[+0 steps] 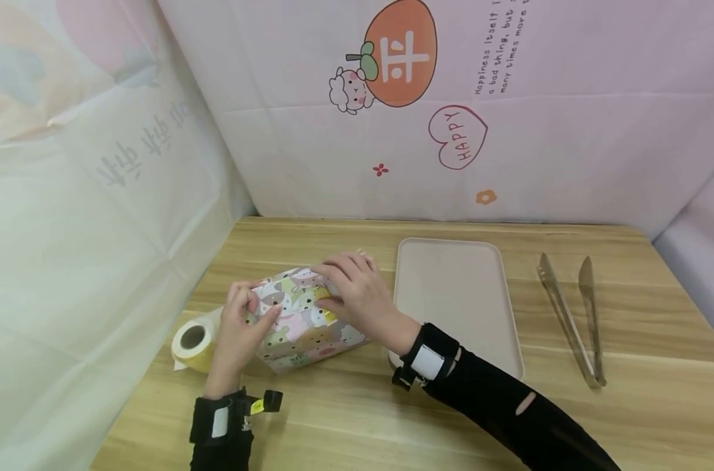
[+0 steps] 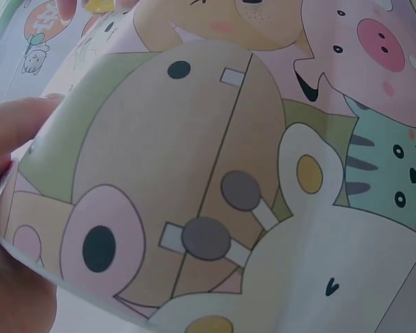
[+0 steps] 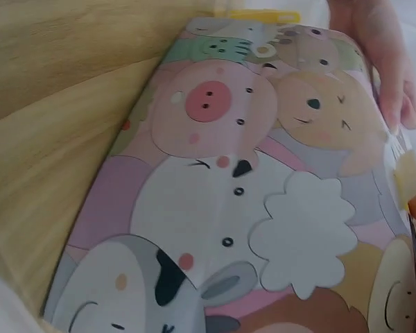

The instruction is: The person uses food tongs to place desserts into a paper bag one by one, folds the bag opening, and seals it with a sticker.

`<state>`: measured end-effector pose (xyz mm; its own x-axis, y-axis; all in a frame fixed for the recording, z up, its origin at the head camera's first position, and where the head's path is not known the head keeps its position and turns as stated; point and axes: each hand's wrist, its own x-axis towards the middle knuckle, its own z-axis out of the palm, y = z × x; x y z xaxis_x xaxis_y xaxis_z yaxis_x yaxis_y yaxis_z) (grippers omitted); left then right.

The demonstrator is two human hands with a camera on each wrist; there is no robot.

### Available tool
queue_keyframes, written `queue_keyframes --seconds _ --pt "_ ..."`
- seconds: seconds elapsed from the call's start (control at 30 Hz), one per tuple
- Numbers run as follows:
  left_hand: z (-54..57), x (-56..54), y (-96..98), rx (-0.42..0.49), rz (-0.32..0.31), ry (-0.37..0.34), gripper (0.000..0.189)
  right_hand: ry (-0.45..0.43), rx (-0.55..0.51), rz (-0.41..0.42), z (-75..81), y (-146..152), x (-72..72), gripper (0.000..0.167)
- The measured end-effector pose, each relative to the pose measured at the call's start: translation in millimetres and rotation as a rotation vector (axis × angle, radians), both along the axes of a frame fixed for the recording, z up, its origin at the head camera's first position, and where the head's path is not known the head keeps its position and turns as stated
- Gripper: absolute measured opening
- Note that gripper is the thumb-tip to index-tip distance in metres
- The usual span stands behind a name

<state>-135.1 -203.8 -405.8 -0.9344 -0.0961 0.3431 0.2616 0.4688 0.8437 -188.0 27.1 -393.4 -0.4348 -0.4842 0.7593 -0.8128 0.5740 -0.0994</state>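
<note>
A box (image 1: pixel 310 340) covered in cartoon animals lies tilted on the table, left of centre. My left hand (image 1: pixel 237 330) grips its left end, thumb on the top face and fingers over the far edge. On the top, towards the right, my right hand (image 1: pixel 363 294) holds the box with thumb and bent fingers near a small yellow patch (image 1: pixel 323 292). What that patch is, I cannot tell. In the left wrist view the printed side (image 2: pixel 173 159) fills most of the picture. The right wrist view shows another printed side (image 3: pixel 215 166), with fingers at the far end.
Left of the box stands a white roll (image 1: pixel 193 337) with a hollow core. A beige tray (image 1: pixel 451 275) lies to the right, partly behind my right wrist. Metal tongs (image 1: pixel 569 320) rest spread farther right. Printed cloth walls (image 1: pixel 310 163) close off the back and sides.
</note>
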Motion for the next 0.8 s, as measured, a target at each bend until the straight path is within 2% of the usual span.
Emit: queue_keyframes --seconds 0.1,0.3,0.47,0.57,0.7,0.8 --pt "-0.4 0.0 -0.1 -0.002 0.001 0.006 0.040 -0.072 -0.007 -0.007 3.1 1.5 -2.7 0.057" --pt "1.1 1.4 0.6 0.010 -0.002 -0.007 0.041 -0.253 -0.011 -0.056 8.8 3.1 -6.0 0.049" --pt "-0.6 3.2 2.1 0.014 0.011 -0.009 0.040 -0.366 -0.033 -0.027 13.4 5.8 -6.2 0.045" --pt "-1.6 3.5 2.4 0.019 0.015 -0.010 0.040 -0.343 0.067 -0.019 13.1 10.0 -6.3 0.059" --pt "-2.5 3.5 3.1 0.034 0.005 -0.024 0.038 -0.250 0.260 -0.021 9.0 18.7 -7.2 0.098" --pt "-4.7 2.4 3.1 0.047 -0.003 -0.007 0.034 -0.176 0.350 -0.020 6.3 25.2 -9.8 0.117"
